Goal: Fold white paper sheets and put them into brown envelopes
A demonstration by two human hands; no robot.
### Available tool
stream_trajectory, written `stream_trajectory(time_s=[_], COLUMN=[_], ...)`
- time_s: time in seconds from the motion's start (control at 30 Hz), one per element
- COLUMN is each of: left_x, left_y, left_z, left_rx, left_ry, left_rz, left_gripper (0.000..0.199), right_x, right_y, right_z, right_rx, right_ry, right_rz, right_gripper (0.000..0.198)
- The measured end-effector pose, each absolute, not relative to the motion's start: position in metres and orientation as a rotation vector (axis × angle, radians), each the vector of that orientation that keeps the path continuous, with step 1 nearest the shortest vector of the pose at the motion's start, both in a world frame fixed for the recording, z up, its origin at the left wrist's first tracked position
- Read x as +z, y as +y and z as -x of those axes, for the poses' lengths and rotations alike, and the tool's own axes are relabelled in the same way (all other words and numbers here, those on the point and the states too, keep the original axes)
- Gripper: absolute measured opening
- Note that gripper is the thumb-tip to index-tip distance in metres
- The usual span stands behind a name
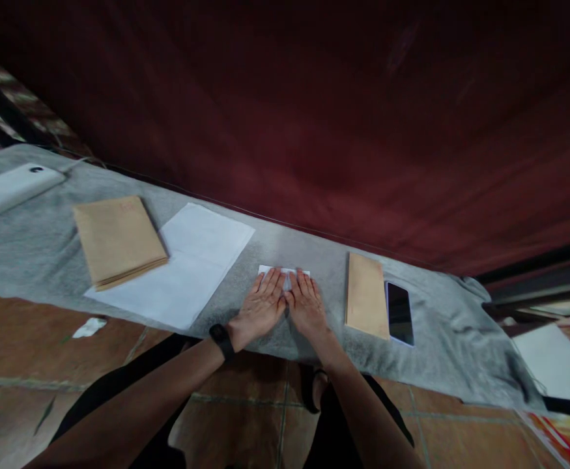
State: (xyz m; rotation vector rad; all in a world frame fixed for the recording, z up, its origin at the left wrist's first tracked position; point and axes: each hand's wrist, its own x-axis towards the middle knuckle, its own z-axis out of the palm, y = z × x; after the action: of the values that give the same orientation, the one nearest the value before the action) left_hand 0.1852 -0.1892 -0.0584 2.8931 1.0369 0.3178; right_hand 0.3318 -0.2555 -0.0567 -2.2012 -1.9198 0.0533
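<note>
My left hand point(264, 302) lies flat, fingers stretched, on a small folded white paper point(289, 269). Beside it my right hand point(307, 304) presses the same paper with its fingers out, the two thumbs nearly touching. Most of the paper is hidden under both hands; its far edge shows past the fingertips. Left of my hands, large white sheets point(191, 260) are spread on the grey cloth point(285, 242). A stack of brown envelopes point(118, 241) rests partly on those sheets. To the right lies another brown envelope stack point(365, 296).
A phone point(400, 314) lies right of the second envelope stack. At the far left is a white device point(15, 187) with a cable. A dark red sheet point(285, 130) rises behind the cloth-covered surface. A white scrap point(90, 327) lies on the tiled floor point(236, 417).
</note>
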Motion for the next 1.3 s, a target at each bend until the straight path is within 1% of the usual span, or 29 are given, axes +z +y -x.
stream_trajectory(time_s=[0.33,0.9,1.2,1.3], left_x=[-0.052,-0.049,-0.047,-0.045], left_y=[-0.185,-0.178,-0.177,-0.178], left_z=[-0.182,-0.171,-0.169,-0.168], left_rx=[0.279,0.291,0.243,0.250], left_ry=[1.135,1.183,1.233,1.255], left_rz=[-2.873,-2.858,-2.854,-2.860], left_gripper=[0.058,0.060,0.061,0.061], right_x=[-0.060,-0.058,-0.058,-0.054], right_y=[-0.259,-0.263,-0.267,-0.266], right_z=[-0.336,-0.348,-0.350,-0.353], right_rx=[-0.011,-0.036,-0.044,-0.028], right_ry=[-1.848,-1.825,-1.785,-1.725], right_rz=[2.204,2.256,2.244,2.225], right_gripper=[0.059,0.061,0.059,0.055])
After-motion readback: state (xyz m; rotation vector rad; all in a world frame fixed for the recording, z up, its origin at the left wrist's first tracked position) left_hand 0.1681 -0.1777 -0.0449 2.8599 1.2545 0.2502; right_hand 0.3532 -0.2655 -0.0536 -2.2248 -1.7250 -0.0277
